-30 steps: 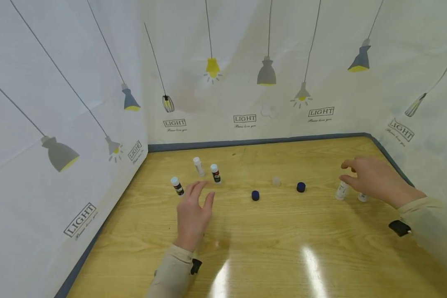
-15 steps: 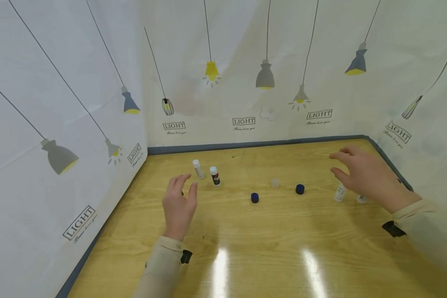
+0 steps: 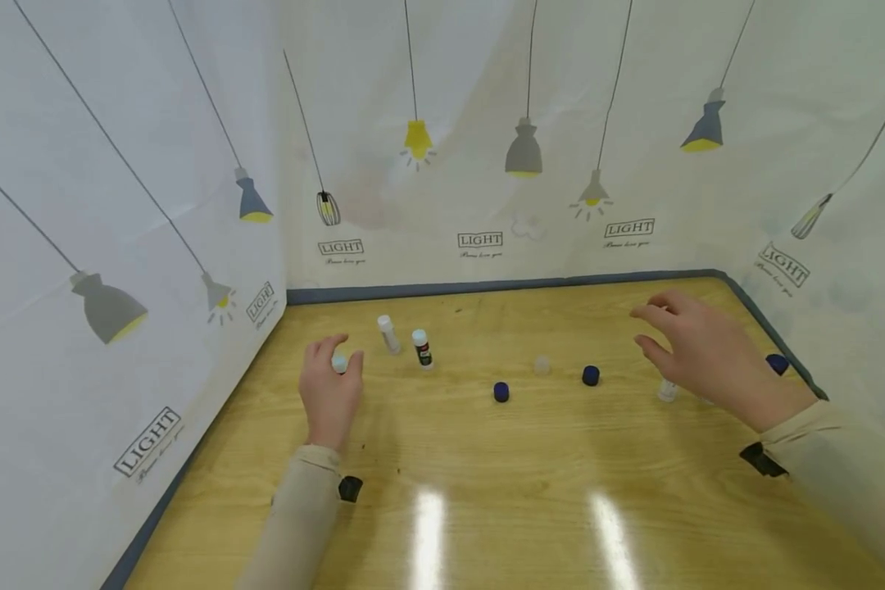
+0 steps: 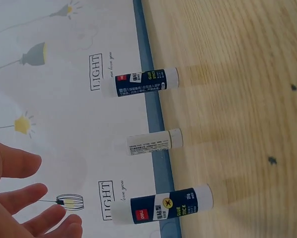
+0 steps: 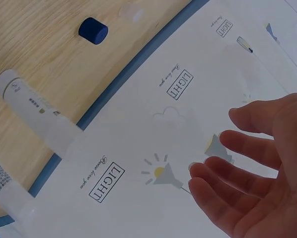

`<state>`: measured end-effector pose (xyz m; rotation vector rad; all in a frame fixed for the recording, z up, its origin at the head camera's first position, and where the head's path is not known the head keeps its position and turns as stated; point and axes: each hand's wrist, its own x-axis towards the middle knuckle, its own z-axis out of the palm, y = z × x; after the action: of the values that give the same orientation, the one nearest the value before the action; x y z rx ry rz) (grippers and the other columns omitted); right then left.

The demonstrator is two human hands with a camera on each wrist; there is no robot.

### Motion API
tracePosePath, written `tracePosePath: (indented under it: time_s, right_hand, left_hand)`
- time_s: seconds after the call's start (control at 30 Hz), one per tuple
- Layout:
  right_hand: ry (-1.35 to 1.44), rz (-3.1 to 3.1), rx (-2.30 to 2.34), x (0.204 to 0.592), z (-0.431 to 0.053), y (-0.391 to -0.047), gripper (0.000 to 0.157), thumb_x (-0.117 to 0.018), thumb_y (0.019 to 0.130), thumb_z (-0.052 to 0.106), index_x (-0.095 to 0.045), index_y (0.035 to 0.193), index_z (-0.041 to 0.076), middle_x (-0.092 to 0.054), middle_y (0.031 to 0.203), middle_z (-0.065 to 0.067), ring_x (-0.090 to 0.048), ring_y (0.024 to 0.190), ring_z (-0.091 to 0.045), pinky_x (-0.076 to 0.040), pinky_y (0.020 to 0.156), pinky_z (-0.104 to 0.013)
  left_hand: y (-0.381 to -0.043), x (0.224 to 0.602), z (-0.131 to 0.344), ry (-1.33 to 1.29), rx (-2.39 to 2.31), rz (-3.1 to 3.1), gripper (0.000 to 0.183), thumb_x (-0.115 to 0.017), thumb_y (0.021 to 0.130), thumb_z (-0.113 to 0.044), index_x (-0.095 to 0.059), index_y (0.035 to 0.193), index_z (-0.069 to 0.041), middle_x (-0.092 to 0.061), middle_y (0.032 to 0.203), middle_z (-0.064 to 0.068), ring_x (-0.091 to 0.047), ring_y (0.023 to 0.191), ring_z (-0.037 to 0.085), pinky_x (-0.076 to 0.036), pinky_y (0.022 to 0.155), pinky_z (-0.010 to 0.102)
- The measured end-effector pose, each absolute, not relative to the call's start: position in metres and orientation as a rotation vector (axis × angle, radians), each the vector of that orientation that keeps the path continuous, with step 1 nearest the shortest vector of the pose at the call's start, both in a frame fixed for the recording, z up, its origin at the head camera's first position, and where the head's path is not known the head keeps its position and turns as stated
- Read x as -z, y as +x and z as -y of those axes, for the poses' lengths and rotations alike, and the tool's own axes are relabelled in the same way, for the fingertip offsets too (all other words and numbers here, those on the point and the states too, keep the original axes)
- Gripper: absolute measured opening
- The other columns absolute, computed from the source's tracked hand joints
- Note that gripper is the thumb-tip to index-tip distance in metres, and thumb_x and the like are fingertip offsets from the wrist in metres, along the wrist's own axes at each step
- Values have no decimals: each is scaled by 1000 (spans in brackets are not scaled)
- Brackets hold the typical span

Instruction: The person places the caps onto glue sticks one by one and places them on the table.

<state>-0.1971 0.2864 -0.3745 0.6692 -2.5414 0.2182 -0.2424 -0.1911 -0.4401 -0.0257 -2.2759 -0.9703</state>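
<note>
My left hand (image 3: 330, 393) is held over the left of the table, fingers loosely bent and apart, holding nothing. Between its thumb and fingers in the head view shows the pale top of a glue stick (image 3: 339, 362). The left wrist view has three standing glue sticks: two dark-labelled ones (image 4: 171, 204) and a white-labelled one (image 4: 149, 142) between them, all apart from the fingers. My right hand (image 3: 696, 352) hovers at the right with curved, empty fingers. Beneath it stand white glue stick tubes (image 5: 34, 109), mostly hidden by the hand in the head view.
Two dark blue caps (image 3: 501, 392) and a translucent cap (image 3: 542, 365) sit mid-table. Another dark blue piece (image 3: 777, 364) shows behind the right wrist. Printed white sheeting (image 3: 479, 164) walls the table at the back and both sides, along a blue-grey edge (image 3: 442, 288).
My left hand has moved left, from beside the dark-labelled glue sticks to over the leftmost one. My right hand has shifted slightly left, uncovering the dark blue piece behind it.
</note>
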Motion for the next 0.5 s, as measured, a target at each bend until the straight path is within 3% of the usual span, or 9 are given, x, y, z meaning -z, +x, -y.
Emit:
tracePosePath:
  time_s: [0.17, 0.5]
  right_hand:
    - [720, 2504, -195, 377, -279, -198, 38, -83, 80, 13, -70, 115, 6, -62, 105, -14, -62, 75, -25, -52, 56, -38]
    - [725, 2535, -189, 385, -271, -196, 35, -82, 81, 13, -69, 113, 9, -60, 102, -10, -58, 69, -18, -47, 50, -31]
  left_hand:
    - [-253, 445, 200, 84, 1028, 2335, 42, -77, 91, -18, -65, 130, -6, -58, 126, 17, -57, 113, 37, -48, 94, 54]
    - [-264, 459, 211, 196, 1201, 2431, 62, -74, 93, -20, -48, 147, -8, -52, 137, 20, -51, 123, 37, -47, 95, 53]
